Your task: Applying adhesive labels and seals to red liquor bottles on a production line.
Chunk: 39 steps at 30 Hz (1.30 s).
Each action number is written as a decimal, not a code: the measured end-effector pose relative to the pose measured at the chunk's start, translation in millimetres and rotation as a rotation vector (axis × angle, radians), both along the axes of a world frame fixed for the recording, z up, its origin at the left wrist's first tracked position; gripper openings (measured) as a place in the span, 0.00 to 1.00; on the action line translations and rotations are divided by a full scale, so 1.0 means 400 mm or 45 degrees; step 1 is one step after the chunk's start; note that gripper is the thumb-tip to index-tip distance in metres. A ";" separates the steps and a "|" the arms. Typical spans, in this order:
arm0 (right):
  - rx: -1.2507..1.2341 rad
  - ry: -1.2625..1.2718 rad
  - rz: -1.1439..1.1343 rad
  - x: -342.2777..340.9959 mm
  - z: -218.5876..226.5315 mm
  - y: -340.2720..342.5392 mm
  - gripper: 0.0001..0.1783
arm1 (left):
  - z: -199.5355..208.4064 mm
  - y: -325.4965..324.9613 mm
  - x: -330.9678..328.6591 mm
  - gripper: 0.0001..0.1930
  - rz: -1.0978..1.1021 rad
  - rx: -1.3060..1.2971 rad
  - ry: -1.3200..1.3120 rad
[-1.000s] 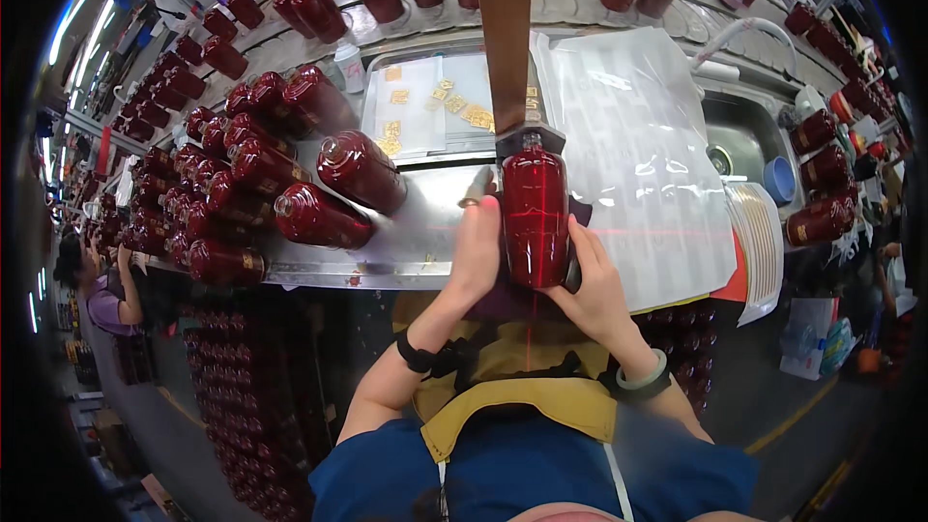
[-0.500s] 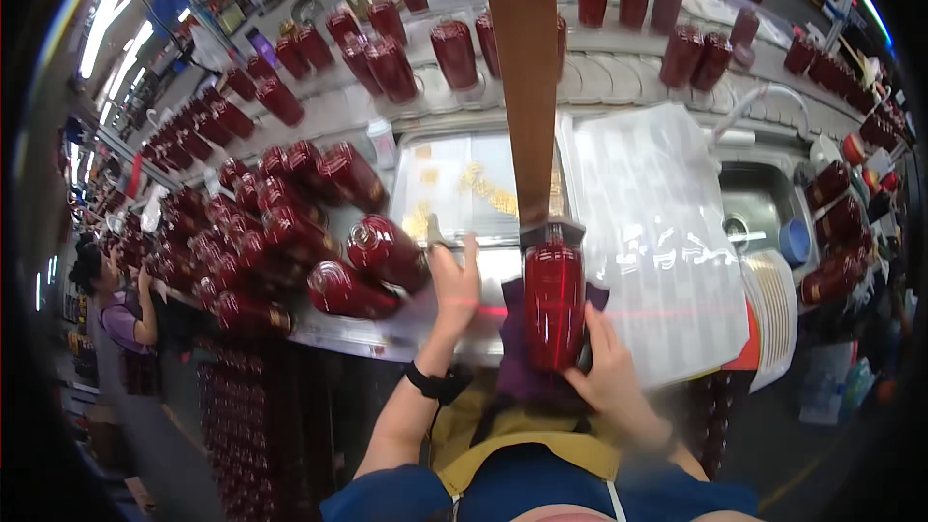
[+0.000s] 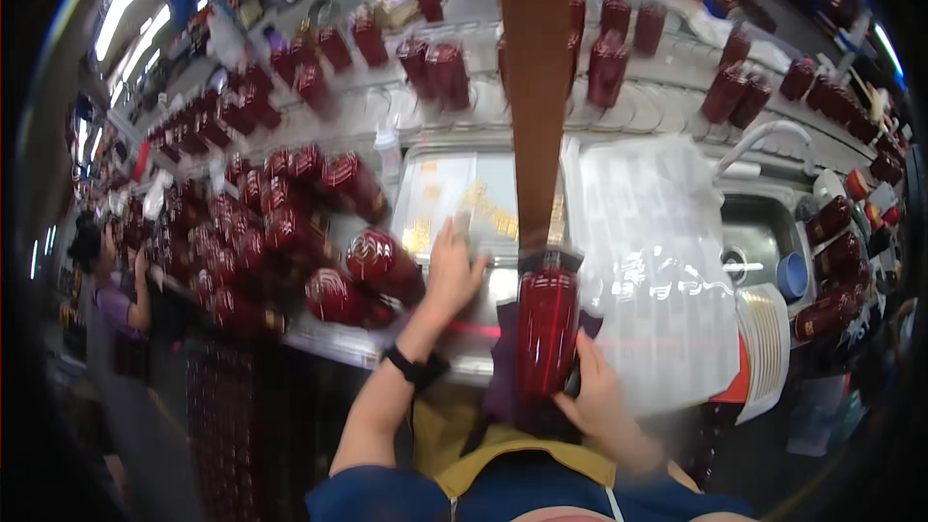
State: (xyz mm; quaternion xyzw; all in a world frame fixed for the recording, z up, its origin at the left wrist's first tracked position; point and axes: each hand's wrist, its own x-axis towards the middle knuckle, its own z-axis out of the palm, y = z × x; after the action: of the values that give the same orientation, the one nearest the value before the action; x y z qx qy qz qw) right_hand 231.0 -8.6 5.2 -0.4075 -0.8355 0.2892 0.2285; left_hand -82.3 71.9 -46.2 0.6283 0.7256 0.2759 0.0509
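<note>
In the head view, your left hand has left the side of the bottle, where it was a second ago, and now reaches over the near edge of the tray, close to the gold pieces. So only your right hand is now at the bottle, which lies on the purple cloth below the post, its near end toward you.

Your left thumb stands apart from the fingers; something small and grey shows by the fingertips, but blur hides whether you grip it or have a gold piece. Your right hand is half-curled, touching the bottle's right side, thumb by the near end; whether it grips or only steadies, you cannot tell from here.

The post covers the tray's right part, and the bottle's neck is hard to make out beneath it. Your right wrist is smeared, and the other bottles to your left blur together.
</note>
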 end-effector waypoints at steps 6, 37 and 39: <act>-0.069 -0.009 0.024 0.007 0.000 0.005 0.53 | 0.074 -0.092 -0.042 0.30 -0.178 0.159 -0.336; 0.046 -0.319 -0.005 0.008 -0.006 0.007 0.41 | 0.020 -1.100 -0.196 0.10 0.414 -0.115 -0.220; 0.187 -0.456 0.030 0.006 0.002 0.010 0.40 | -0.057 -1.172 -0.202 0.09 0.431 -0.174 -0.233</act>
State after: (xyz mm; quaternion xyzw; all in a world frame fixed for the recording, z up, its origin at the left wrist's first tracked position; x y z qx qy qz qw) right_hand 233.5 -4.5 6.1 -0.4249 -0.8864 0.1531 0.1018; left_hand -163.2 -396.8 -68.9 0.4646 0.8303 0.2866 0.1122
